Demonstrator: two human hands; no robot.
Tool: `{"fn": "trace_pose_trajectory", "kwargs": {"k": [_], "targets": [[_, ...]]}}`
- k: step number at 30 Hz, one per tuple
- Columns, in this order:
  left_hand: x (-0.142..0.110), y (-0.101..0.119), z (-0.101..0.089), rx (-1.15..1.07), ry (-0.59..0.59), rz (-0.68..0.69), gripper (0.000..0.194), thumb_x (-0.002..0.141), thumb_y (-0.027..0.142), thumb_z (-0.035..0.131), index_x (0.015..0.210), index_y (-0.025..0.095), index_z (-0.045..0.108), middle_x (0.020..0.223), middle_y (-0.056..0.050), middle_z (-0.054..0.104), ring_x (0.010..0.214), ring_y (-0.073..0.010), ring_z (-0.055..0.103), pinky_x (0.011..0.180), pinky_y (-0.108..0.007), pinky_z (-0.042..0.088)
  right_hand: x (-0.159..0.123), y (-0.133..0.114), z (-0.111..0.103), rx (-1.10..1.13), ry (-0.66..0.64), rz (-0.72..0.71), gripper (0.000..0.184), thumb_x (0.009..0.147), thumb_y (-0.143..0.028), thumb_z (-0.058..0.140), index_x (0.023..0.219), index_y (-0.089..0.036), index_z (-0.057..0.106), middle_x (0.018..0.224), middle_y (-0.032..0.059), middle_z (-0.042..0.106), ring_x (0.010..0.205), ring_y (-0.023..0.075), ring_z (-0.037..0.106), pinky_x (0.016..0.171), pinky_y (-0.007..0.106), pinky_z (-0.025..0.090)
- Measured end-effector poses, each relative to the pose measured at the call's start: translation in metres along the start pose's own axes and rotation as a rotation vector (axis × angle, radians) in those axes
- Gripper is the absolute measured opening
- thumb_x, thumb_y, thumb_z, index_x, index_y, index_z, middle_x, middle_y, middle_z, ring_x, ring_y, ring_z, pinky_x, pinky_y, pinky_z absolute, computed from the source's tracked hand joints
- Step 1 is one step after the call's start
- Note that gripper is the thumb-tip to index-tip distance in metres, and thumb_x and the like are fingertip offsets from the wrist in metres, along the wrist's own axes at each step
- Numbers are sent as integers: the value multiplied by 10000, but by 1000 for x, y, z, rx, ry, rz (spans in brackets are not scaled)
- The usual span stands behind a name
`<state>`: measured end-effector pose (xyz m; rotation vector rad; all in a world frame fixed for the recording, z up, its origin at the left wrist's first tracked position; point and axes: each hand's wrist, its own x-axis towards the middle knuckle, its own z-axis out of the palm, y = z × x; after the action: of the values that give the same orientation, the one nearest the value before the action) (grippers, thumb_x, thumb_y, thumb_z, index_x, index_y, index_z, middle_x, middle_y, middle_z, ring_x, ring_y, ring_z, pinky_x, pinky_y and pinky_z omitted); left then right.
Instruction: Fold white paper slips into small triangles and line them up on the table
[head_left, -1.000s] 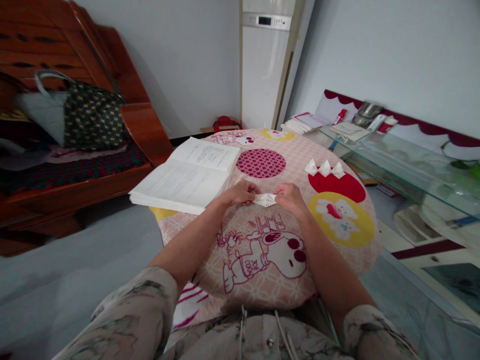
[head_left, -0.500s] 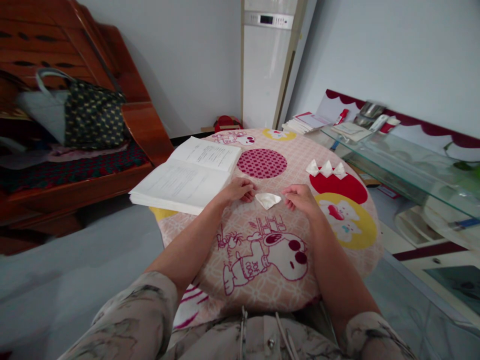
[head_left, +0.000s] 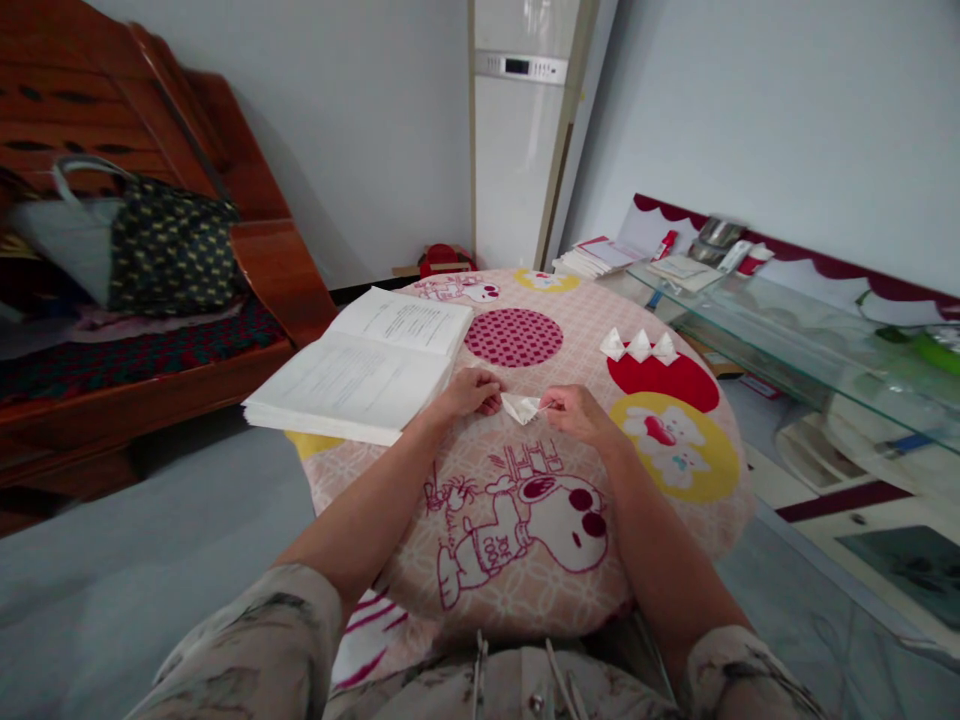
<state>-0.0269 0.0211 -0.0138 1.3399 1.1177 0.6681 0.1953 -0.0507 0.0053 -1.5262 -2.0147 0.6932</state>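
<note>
A small folded white paper is between my two hands on the round table, which has a pink patterned cloth. My right hand pinches the paper's right corner between thumb and fingertips. At the other end, the curled fingers of my left hand close on the left corner; exactly how they grip it is hard to see. Three folded white paper pieces stand in a row on the red patch, beyond my right hand. An open book lies just left of my left hand.
To the right is a glass-topped stand holding a metal container and other small items. A stack of papers lies behind the table. On the left, a wooden bench carries a dark patterned bag.
Both hands have closed in on the folded paper's corners, where they were apart from it before. The paper's outline looks narrower and tilted. The whole view has shifted slightly.
</note>
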Motion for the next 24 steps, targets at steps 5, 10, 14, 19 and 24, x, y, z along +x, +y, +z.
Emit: {"fn": "trace_pose_trajectory", "kwargs": {"k": [5,10,14,19,24], "targets": [[4,-4,-2,27,-22,29,79,857,110,644,778,108,644,578,12,642,487,-71,602,539,-180,526,4,14,-2,15,164,95,209,763,-162,545,859,-149,731,659,2,654,639,150,583,603,228,414],[8,-8,-2,51,-26,40,83,844,98,621,767,117,644,594,16,639,498,-74,605,534,-181,518,12,31,-18,-98,418,312,270,791,-150,514,920,-153,751,718,29,690,690,179,619,629,246,442],[9,-12,-3,84,-30,85,93,838,116,610,757,124,654,623,11,653,518,-80,607,546,-191,520,26,39,-32,-275,512,388,297,818,-127,494,941,-136,764,838,85,734,805,213,649,717,274,463],[10,-17,-3,149,-25,122,69,830,155,621,788,131,671,599,18,637,523,-88,604,547,-188,506,51,41,-42,-412,504,440,312,881,-123,474,964,-132,774,942,128,758,890,227,668,779,279,457],[13,-23,-4,225,-23,157,96,829,193,610,774,142,669,614,10,649,525,-97,607,540,-192,487,74,47,-45,-446,489,465,315,927,-115,468,997,-105,776,1047,180,758,968,243,682,804,286,452]]}}
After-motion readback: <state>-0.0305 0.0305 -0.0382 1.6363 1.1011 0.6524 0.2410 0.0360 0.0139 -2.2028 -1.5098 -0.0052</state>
